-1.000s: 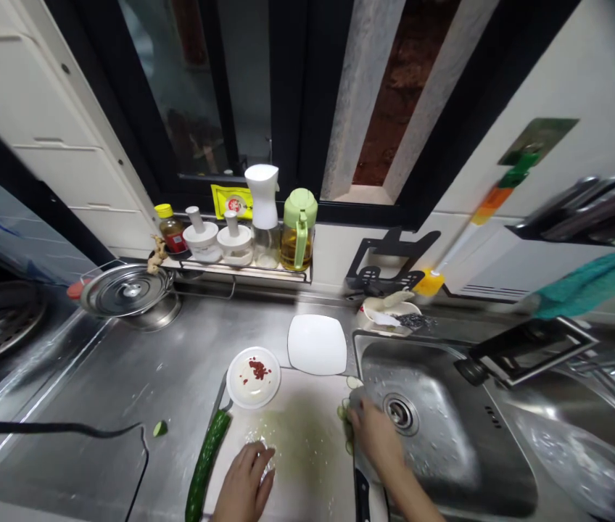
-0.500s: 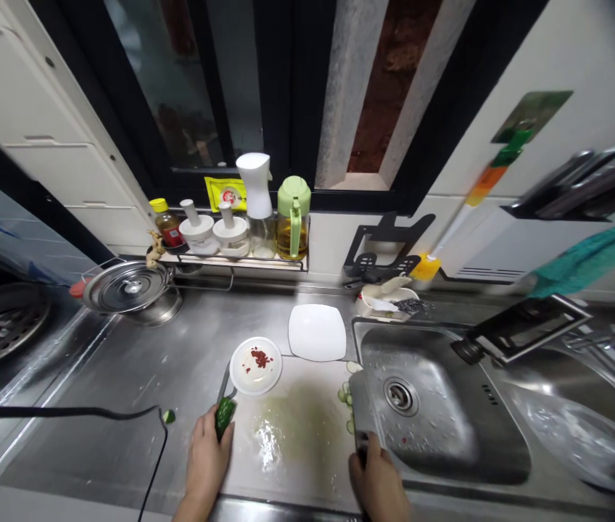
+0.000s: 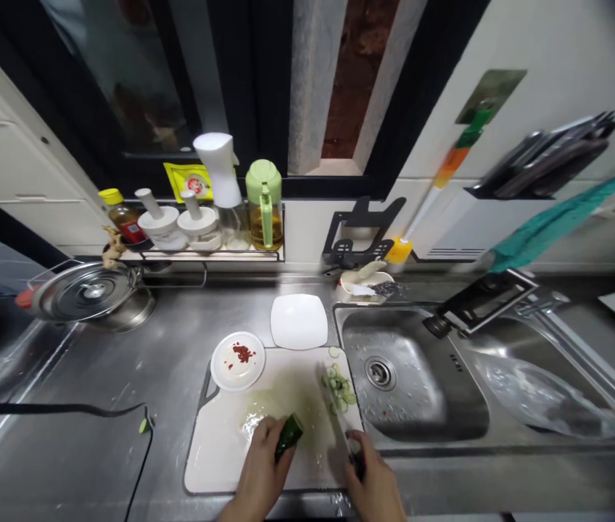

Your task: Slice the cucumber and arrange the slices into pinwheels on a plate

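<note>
My left hand (image 3: 264, 464) is closed around a piece of dark green cucumber (image 3: 289, 436), held over the lower middle of the white cutting board (image 3: 209, 453). My right hand (image 3: 371, 478) grips the dark handle of a kitchen knife (image 3: 340, 420). Its blade points away from me along the right part of the board, beside a small heap of pale cucumber slices (image 3: 341, 388). One slice (image 3: 334, 352) lies apart near the board's far right corner. A white plate with small red pieces (image 3: 238, 380) rests on the board's far left corner. Wet greenish juice covers the board's middle.
Behind the board lies a white square plate (image 3: 299, 321). To the right is a steel sink (image 3: 416, 362). A lidded pot (image 3: 95, 297) stands at left, below a rack with seasoning jars and an oil bottle (image 3: 265, 206). A black cable (image 3: 68, 411) crosses the left counter.
My left hand has brought the cucumber from the board's left edge to its middle. The knife has moved left from the sink side, and the slices are now bunched together. The view has shifted.
</note>
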Demonstrator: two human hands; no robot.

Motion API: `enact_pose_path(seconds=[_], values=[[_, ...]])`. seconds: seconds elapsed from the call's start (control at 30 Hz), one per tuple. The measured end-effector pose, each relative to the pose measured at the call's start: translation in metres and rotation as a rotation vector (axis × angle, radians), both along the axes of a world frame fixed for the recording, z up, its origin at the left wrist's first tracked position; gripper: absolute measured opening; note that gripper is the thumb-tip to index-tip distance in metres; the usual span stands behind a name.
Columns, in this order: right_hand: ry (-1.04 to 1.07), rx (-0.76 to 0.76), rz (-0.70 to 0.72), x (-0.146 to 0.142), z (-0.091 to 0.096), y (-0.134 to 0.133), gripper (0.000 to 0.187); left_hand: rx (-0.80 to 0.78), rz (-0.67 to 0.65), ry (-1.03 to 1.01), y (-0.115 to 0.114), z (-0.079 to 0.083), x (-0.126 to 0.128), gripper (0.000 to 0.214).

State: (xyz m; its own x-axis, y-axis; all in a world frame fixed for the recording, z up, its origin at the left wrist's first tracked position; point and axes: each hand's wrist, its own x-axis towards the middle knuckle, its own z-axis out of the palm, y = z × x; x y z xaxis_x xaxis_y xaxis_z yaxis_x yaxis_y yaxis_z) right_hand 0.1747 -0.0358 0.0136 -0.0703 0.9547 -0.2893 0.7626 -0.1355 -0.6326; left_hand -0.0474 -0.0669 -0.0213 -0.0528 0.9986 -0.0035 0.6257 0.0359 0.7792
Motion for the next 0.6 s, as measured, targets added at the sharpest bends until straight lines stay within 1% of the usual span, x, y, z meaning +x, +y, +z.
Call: enact_pose_path(seconds=[0.03,0.1,0.17,0.27,0.33,0.47,0.6], values=[[0.041,-0.049,0.042,-0.006,0.003,-0.003,0.036,-0.012,-0.014,-0.002,0.001,-0.001,0.002,0.038],[0.090,-0.108,0.072,-0.018,0.007,-0.007,0.035,-0.023,-0.026,0.010,0.001,-0.003,0.001,0.036],[0.083,-0.153,0.098,-0.027,0.006,-0.009,0.035,-0.019,-0.042,0.040,0.000,-0.006,-0.005,0.035],[0.032,-0.207,0.147,-0.034,0.002,-0.008,0.035,0.023,-0.065,0.115,-0.001,-0.010,-0.010,0.036],[0.005,-0.230,0.177,-0.035,0.001,-0.005,0.036,0.062,-0.061,0.179,-0.001,-0.013,-0.010,0.037],[-0.019,-0.254,0.232,-0.038,0.007,0.001,0.039,0.104,-0.083,0.297,-0.003,-0.020,-0.004,0.036],[-0.172,-0.318,0.280,-0.048,0.014,0.004,0.044,0.115,-0.087,0.347,-0.002,-0.024,-0.002,0.037]])
